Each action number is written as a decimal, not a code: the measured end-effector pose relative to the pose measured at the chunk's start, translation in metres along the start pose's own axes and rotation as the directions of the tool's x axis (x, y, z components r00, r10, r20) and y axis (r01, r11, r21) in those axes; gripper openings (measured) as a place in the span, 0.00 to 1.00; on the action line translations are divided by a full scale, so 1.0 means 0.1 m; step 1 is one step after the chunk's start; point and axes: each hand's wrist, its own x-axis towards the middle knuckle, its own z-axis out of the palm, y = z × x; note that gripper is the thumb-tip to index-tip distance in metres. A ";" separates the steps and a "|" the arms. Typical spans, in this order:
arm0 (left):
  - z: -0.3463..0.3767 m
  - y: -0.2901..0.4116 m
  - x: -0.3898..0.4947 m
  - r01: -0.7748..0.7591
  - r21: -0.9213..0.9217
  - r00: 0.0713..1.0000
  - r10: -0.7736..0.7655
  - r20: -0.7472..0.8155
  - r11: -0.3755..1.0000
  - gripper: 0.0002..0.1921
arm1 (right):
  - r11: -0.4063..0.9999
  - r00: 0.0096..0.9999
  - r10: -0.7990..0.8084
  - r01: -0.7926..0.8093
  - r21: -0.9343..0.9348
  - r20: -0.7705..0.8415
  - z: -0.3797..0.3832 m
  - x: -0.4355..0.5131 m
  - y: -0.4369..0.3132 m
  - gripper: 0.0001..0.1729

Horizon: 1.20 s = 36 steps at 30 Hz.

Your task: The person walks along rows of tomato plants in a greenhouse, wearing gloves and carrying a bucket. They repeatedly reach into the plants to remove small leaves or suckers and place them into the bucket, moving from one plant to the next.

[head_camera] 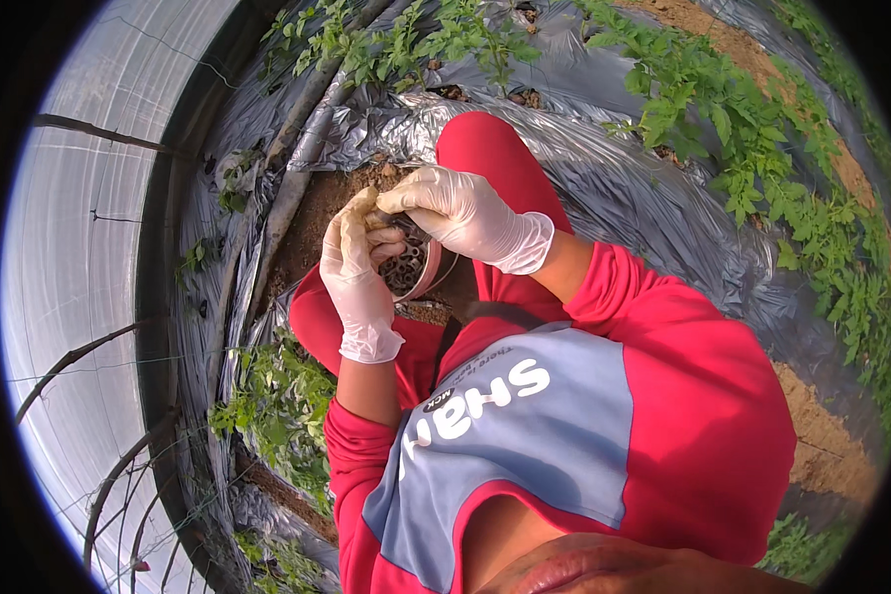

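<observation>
My left hand [353, 267] and my right hand [464, 215] wear thin white gloves, stained yellow-brown at the fingertips. Their fingertips meet over a bucket [435, 269] with a pale pinkish rim and a wire handle. Pinched between them is a small dark piece [399, 220], mostly covered by the fingers, so its exact kind cannot be made out. Inside the bucket lie many small grey ring-shaped or tubular pieces [408, 266]. The bucket stands on the soil between my bent knees, partly hidden by both hands.
Silver mulch film [601, 178] covers the beds. Leafy tomato plants [720, 111] grow ahead and to the right, with more plants [282, 408] by my left side. A pipe [286, 215] runs along the left, near the translucent plastic greenhouse wall [82, 245]. Bare soil [319, 204] surrounds the bucket.
</observation>
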 end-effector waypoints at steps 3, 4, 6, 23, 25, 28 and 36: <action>0.36 -0.04 0.30 -0.071 0.085 0.997 0.073 -0.026 0.994 0.17 | 0.947 0.949 0.255 -0.207 0.246 -0.184 0.01 0.12 0.00 0.14; 0.46 -0.09 0.36 -0.175 -0.051 0.984 0.177 0.035 0.983 0.15 | 0.991 0.958 0.105 -0.123 -0.049 -0.268 0.01 0.16 0.00 0.14; 0.48 -0.08 0.53 -0.168 -0.091 0.984 0.173 0.044 0.982 0.12 | 0.988 0.945 0.153 -0.150 0.032 -0.289 0.03 0.27 0.04 0.26; 2.28 -0.53 2.80 -0.725 0.163 0.673 0.638 0.375 0.669 0.27 | 0.816 0.831 0.380 -0.508 -0.275 -0.406 -1.54 0.43 1.40 0.25; 2.75 -0.53 3.10 -0.656 -0.016 0.603 0.536 0.591 0.755 0.31 | 0.765 0.674 0.595 -0.642 0.051 -0.439 -1.63 0.19 1.70 0.23; 2.93 -0.73 3.12 0.026 -0.251 0.422 0.217 0.880 0.968 0.21 | 0.431 0.310 0.873 -0.852 0.297 -0.377 -1.79 -0.25 2.09 0.22; 0.51 -1.57 3.11 0.500 -0.450 0.627 0.049 0.778 0.740 0.11 | 0.295 0.197 0.951 -0.803 0.517 -0.236 -1.98 -0.95 2.77 0.21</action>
